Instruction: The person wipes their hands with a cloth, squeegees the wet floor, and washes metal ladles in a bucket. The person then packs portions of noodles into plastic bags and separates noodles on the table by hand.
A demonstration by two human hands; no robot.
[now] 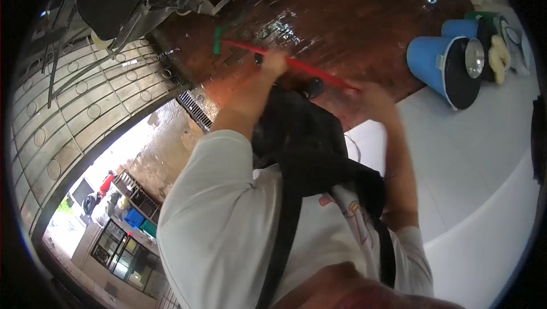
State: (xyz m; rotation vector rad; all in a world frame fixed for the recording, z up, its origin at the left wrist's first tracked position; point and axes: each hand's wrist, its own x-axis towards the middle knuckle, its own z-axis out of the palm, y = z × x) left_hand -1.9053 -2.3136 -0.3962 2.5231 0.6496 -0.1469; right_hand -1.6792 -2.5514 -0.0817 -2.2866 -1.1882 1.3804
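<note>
A long red pole (313, 70) with a narrow green crosswise head (217, 40) slants over the wet floor. It looks like a floor squeegee or brush; blur hides which. My left hand (276, 63) is closed around the pole partway along, nearer the green head. At the pole's near end my right hand (367, 101) is closed on it, its fingers smeared by motion. The green head rests on or just above the reddish-brown floor (353, 13). Dark shoes (313, 87) show in part beneath the pole, past my black apron or trousers (296, 121).
Blue buckets (424, 64), one with a dark lid and a metal bowl (474, 58) on top, stand by a white-tiled wall (456, 161) at right. A metal grille gate (85, 92) is at left, with a floor drain (194, 111) near its edge. Dark furniture (114, 1) stands at upper left.
</note>
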